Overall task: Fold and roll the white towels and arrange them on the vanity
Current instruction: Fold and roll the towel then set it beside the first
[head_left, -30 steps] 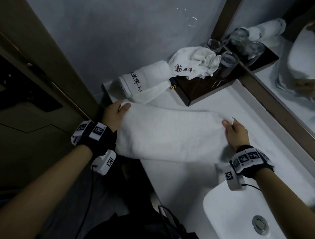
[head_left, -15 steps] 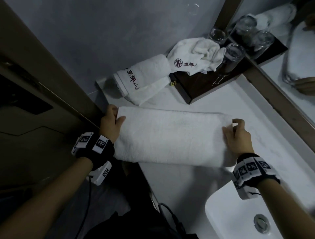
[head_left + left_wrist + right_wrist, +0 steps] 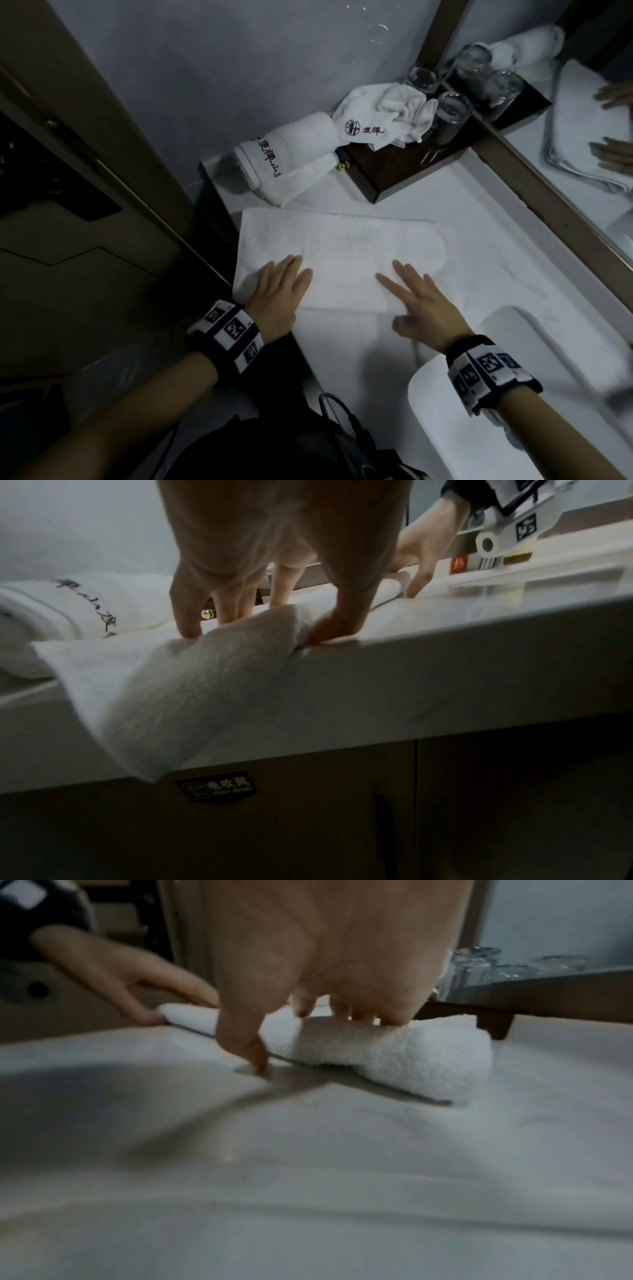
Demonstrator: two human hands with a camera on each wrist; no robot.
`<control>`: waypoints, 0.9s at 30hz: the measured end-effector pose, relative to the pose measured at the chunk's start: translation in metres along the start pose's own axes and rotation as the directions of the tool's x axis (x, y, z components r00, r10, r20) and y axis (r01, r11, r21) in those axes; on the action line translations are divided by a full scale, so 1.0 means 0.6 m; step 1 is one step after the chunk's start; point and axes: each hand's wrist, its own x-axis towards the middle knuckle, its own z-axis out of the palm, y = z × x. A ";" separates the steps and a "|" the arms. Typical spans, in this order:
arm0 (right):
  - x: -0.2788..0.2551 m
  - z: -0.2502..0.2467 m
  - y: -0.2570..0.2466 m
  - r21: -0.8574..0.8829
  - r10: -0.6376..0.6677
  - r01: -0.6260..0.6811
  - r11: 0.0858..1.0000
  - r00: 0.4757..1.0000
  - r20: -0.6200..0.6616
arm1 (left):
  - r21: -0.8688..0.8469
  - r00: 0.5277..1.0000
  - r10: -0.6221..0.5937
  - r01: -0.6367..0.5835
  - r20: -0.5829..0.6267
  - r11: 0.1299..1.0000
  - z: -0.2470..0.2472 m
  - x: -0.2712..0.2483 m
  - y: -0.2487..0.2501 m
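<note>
Pressing folded towel (image 3: 335, 253) flat, your left hand (image 3: 279, 298) and right hand (image 3: 423, 305) spread, gripping nothing; rolling remains; crumpled towel (image 3: 383, 113) at 1 o'clock unfolded.

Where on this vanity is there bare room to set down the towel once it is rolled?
Bare counter lies right of the flat towel, bordered by the mirror frame, wooden tray and sink. The back left corner is crowded: a rolled towel, a crumpled towel and glasses.
</note>
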 end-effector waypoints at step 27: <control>-0.037 -0.101 0.078 0.897 0.713 -0.199 0.394 0.683 -0.161 | -0.804 0.939 -0.297 0.039 -0.173 0.593 -0.193 0.119 -0.137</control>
